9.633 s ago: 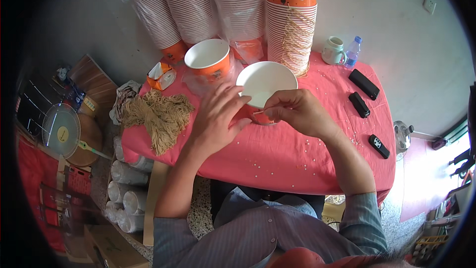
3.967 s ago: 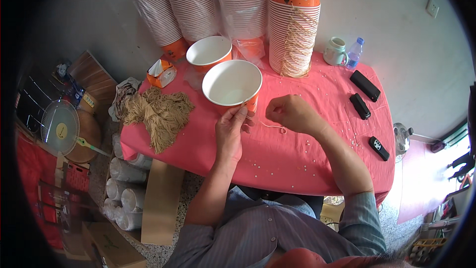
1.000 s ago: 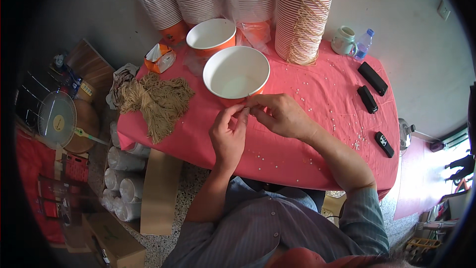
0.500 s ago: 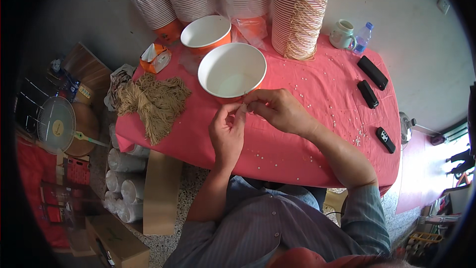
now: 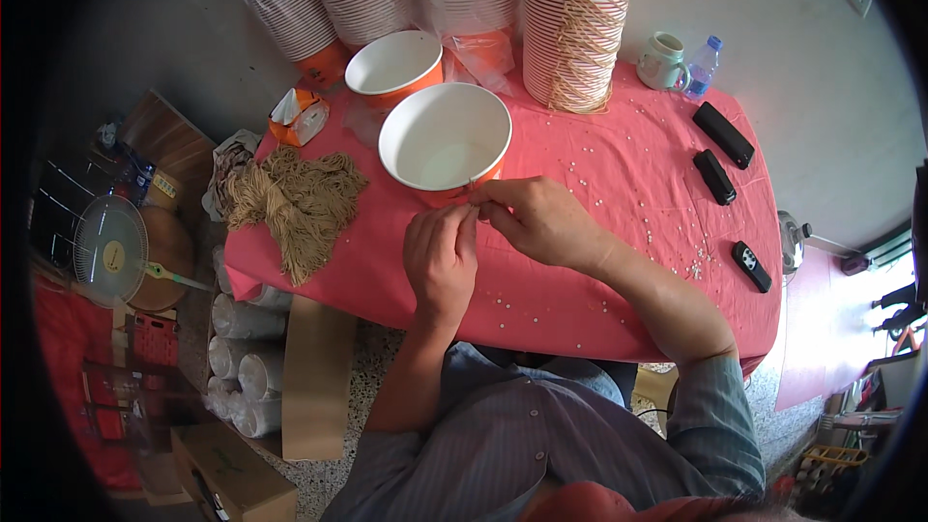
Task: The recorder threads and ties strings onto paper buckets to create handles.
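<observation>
My left hand (image 5: pixel 442 256) and my right hand (image 5: pixel 536 219) meet at the fingertips just in front of a large white-lined orange paper bucket (image 5: pixel 445 135). Both are closed in a pinch, and whatever lies between them is too small to make out. The bucket stands upright, with its near rim close to my right fingertips. Behind it to the left is a second bucket of the same kind (image 5: pixel 394 63). A bundle of tan cords (image 5: pixel 295 203) lies to the left of my hands.
A pink cloth (image 5: pixel 570 280) covers the table, scattered with small white bits. Tall stacks of paper buckets (image 5: pixel 575 29) line the back, one hung with tan cord. A mug (image 5: pixel 662 62), a plastic bottle (image 5: pixel 704 68) and several black objects (image 5: pixel 723 135) stand or lie at right.
The fingers of my left hand have curled in further and its back has turned more into view. My right hand has shifted slightly, still pinching. The whole view has moved a little.
</observation>
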The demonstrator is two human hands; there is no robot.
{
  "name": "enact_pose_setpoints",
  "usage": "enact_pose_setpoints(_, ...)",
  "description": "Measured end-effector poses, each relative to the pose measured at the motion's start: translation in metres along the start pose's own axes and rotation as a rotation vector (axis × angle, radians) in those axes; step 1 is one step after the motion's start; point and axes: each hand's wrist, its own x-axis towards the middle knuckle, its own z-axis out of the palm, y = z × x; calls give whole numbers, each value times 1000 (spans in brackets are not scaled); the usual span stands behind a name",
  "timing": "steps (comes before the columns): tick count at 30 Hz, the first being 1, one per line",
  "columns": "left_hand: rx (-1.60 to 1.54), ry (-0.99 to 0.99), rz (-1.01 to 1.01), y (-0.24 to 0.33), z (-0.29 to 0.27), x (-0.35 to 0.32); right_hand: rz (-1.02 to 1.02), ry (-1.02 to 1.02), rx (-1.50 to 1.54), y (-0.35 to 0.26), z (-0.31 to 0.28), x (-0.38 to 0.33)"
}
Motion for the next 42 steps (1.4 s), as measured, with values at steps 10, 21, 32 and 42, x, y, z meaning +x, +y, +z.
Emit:
enact_pose_setpoints(10, -977, -116, -954, -1, 4, -6, 11, 100, 68, 9, -2, 1)
enact_pose_setpoints(21, -1316, -94, -1077, 2, 0, -10, -59, 43, 0, 3, -2, -6)
enact_pose_setpoints(32, -1223, -53, -1050, 10, 2, -14, -132, 85, -136, 0, 0, -10)
enact_pose_setpoints(42, -1223, -60, -1055, 8, 4, -19, 86, 134, -108, -4, -6, -13)
